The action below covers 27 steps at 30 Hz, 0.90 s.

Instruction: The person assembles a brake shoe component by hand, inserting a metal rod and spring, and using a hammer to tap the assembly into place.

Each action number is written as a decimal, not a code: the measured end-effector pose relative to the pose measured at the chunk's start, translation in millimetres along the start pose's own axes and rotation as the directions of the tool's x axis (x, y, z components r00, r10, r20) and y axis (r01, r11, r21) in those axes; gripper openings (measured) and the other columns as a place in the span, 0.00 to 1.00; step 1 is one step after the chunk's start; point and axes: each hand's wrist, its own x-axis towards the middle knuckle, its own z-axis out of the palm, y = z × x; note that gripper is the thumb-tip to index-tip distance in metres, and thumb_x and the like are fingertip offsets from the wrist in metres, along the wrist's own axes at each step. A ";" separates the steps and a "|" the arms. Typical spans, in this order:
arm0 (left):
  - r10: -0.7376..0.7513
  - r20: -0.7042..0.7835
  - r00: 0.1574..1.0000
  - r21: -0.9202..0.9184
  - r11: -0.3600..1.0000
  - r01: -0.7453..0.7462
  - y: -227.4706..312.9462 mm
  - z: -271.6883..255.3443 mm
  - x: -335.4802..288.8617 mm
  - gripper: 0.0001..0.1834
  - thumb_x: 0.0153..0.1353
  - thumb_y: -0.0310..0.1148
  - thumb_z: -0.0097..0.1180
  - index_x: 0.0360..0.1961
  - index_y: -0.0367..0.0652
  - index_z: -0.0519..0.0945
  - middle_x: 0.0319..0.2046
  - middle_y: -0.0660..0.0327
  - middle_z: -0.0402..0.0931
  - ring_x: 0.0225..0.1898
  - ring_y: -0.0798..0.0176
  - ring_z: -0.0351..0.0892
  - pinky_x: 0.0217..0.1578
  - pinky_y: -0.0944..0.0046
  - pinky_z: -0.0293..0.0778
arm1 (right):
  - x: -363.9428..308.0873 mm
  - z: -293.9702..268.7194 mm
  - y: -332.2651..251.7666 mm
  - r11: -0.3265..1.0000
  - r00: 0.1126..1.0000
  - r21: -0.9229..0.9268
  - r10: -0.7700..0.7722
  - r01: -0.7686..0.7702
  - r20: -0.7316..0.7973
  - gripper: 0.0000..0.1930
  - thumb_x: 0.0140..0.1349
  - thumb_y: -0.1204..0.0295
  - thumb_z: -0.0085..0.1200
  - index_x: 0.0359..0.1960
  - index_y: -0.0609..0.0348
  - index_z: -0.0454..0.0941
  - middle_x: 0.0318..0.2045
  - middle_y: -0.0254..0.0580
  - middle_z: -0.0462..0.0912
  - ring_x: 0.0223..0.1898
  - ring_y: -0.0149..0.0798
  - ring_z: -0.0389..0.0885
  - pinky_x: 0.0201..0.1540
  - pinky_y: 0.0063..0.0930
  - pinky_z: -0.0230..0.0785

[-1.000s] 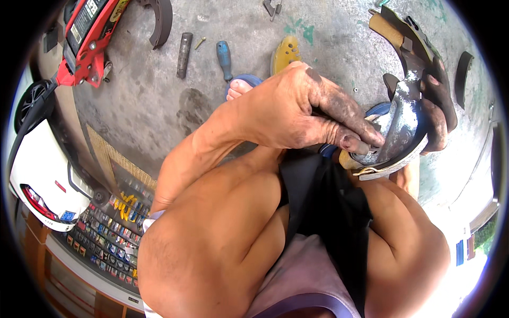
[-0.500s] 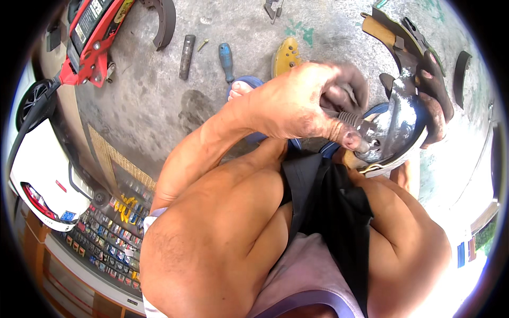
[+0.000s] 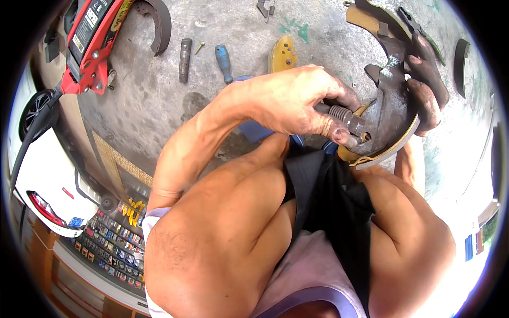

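Observation:
My right hand, its fingers blackened, grips a curved brake shoe from the outer side. The shoe is dark metal with a tan edge, held tilted above my knees. My left hand pinches a short rod with a coil spring around it, thumb and fingers closed. The rod's end lies against the shoe's inner face, beside a small hole; whether it is hooked in cannot be made out. The thumb tip is right at that spot. My right palm is hidden behind the shoe.
On the concrete lie a blue-handled screwdriver, a dark metal rod, a small bolt, a yellow plate with holes, pliers and dark curved shoes. A red jack and white car stand left.
The brake shoe has tilted, its upper end shifting up and left, and the glare on its face is gone. My left fingers have shifted slightly, showing more of the coil spring.

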 end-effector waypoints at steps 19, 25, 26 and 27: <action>0.257 -0.096 0.962 0.061 0.966 -0.252 -14.6 15.2 4.0 0.24 0.60 0.45 0.66 0.45 0.32 0.80 0.29 0.43 0.80 0.33 0.38 0.80 0.34 0.50 0.74 | 8.3 1.0 8.7 1.000 0.998 -0.021 -0.005 0.006 0.067 0.14 0.52 0.79 0.66 0.37 0.60 0.74 0.45 0.53 0.84 0.48 0.50 0.85 0.51 0.36 0.78; 0.359 -0.150 0.921 0.097 0.933 -0.348 -30.4 35.0 6.1 0.25 0.64 0.45 0.61 0.48 0.29 0.77 0.29 0.42 0.78 0.32 0.36 0.78 0.31 0.48 0.73 | 4.6 1.3 15.5 1.000 0.994 -0.019 0.009 -0.006 0.111 0.16 0.53 0.79 0.66 0.41 0.60 0.74 0.47 0.52 0.83 0.49 0.48 0.84 0.52 0.35 0.77; 0.440 -0.210 0.873 0.192 0.894 -0.405 -33.6 39.6 5.1 0.25 0.65 0.43 0.60 0.50 0.28 0.75 0.29 0.41 0.78 0.31 0.35 0.78 0.29 0.47 0.73 | 3.5 3.8 16.9 1.000 0.993 -0.013 0.019 -0.017 0.116 0.16 0.53 0.79 0.65 0.43 0.60 0.73 0.47 0.53 0.83 0.49 0.48 0.84 0.53 0.35 0.77; 0.442 -0.245 0.863 0.228 0.891 -0.392 -37.1 42.0 4.5 0.25 0.65 0.42 0.60 0.50 0.28 0.75 0.29 0.41 0.78 0.31 0.34 0.78 0.29 0.47 0.73 | 2.4 5.3 17.8 0.999 0.991 -0.010 0.035 -0.034 0.132 0.17 0.54 0.79 0.64 0.44 0.60 0.73 0.48 0.53 0.82 0.50 0.47 0.83 0.54 0.35 0.76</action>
